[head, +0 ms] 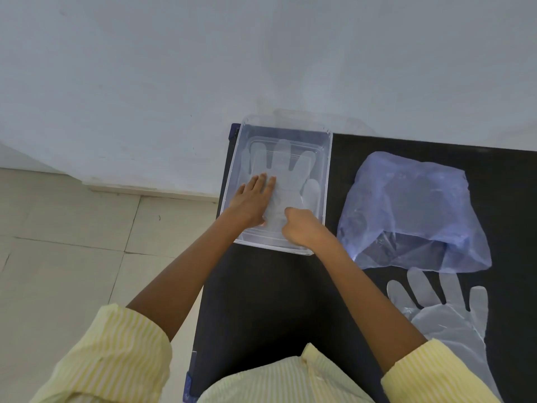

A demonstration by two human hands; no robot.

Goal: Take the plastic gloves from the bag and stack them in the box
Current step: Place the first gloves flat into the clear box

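Note:
A clear plastic box stands at the far left of the black table. A clear plastic glove lies flat inside it, fingers pointing away from me. My left hand rests flat on the glove's left side, fingers together and stretched out. My right hand is curled at the glove's cuff near the box's front wall; whether it pinches the plastic is unclear. A bluish translucent bag lies to the right of the box, its mouth facing me. Another clear glove lies flat on the table in front of the bag.
The black table ends just left of the box, with tiled floor beyond. A pale wall rises right behind the box and the bag. My yellow striped sleeves fill the bottom of the view.

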